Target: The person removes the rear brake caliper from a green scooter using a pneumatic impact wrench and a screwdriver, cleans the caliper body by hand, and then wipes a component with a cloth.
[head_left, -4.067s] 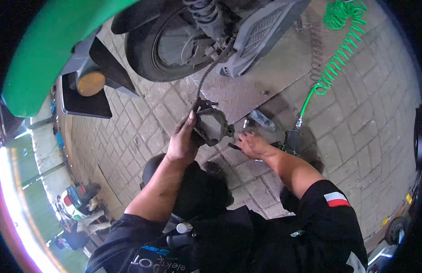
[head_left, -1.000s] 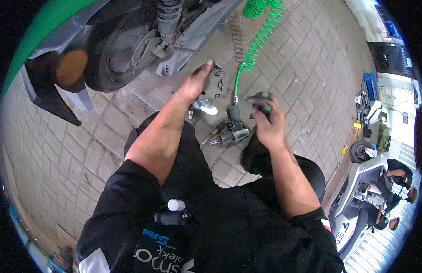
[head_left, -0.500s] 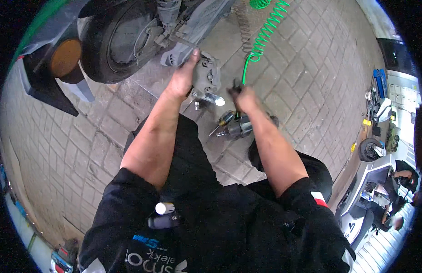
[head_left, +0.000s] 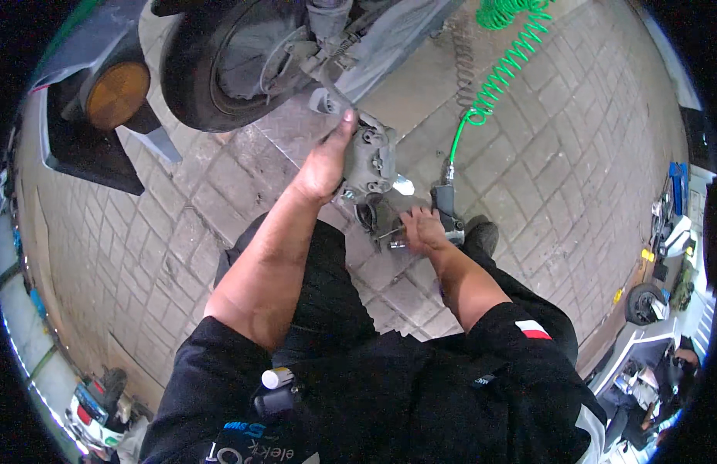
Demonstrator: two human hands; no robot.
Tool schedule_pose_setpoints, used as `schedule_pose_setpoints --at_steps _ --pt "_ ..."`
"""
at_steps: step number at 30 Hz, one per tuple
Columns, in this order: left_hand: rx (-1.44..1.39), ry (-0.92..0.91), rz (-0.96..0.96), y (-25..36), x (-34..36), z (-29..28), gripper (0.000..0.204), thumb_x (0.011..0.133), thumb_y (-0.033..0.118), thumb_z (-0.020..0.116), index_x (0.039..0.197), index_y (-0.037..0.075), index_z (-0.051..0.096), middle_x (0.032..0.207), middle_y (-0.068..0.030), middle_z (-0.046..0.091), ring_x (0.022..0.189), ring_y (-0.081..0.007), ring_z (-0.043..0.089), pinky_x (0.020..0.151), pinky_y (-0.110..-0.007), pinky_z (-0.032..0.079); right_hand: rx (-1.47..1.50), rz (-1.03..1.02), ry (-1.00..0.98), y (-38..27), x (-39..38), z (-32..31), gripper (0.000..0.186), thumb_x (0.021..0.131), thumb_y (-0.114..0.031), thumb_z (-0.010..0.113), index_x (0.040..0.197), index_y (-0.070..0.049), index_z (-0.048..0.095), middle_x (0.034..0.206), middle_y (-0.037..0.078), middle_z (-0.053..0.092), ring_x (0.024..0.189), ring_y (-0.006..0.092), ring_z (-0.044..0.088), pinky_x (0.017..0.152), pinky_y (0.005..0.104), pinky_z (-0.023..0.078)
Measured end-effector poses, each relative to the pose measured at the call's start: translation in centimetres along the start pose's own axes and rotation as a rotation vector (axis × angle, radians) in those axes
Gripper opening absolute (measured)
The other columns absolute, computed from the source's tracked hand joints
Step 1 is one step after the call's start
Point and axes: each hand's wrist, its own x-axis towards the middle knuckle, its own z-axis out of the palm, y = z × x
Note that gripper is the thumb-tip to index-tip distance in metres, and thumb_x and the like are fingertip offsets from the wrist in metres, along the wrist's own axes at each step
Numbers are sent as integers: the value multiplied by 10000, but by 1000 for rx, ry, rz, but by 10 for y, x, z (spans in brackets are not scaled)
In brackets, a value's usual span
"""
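A dusty grey metal part that looks like a brake caliper (head_left: 371, 158) is gripped along its left side by my left hand (head_left: 325, 165). My right hand (head_left: 424, 230) is down at the ground, fingers curled over the handle of a screwdriver (head_left: 388, 233), whose thin shaft sticks out to the left. Most of its handle is hidden. Under that hand lies an air impact wrench (head_left: 444, 199), joined to a green coiled hose (head_left: 504, 71). Just below the caliper is a black object (head_left: 367, 213) whose kind I cannot make out.
The vehicle's dusty wheel (head_left: 219, 69) stands at the upper left, beside an orange round reflector (head_left: 117, 95) on a black bracket. Brick paving (head_left: 521, 201) spreads around me. A loose small wheel (head_left: 646, 303) and workshop items line the right side.
My right hand has let go of the dark object it held and moved down to the screwdriver by the impact wrench. My left hand still holds the caliper. The view has shifted.
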Motion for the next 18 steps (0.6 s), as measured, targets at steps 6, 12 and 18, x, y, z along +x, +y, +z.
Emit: schedule_pose_setpoints --at_steps 6,12,18 --pt "207 23 0 5 -1 22 706 915 577 394 1230 -46 502 1183 -122 550 1057 -190 510 953 -307 386 -84 75 -70 13 20 24 388 950 -282 289 1166 -92 549 1211 153 532 1141 319 487 960 466 362" --pt "626 201 32 -3 8 19 844 851 670 398 1334 -22 400 1299 -257 475 1246 -319 432 1033 -360 318 -45 -119 -40 15 10 -16 323 922 -246 343 1038 -57 578 1000 167 635 962 340 590 898 468 422" --pt "725 200 93 -11 24 26 797 834 677 407 1278 17 457 1221 -258 531 1191 -371 476 993 -398 362 285 182 -164 36 -55 -139 310 867 -277 569 1078 -50 578 948 174 647 921 323 614 772 407 471"
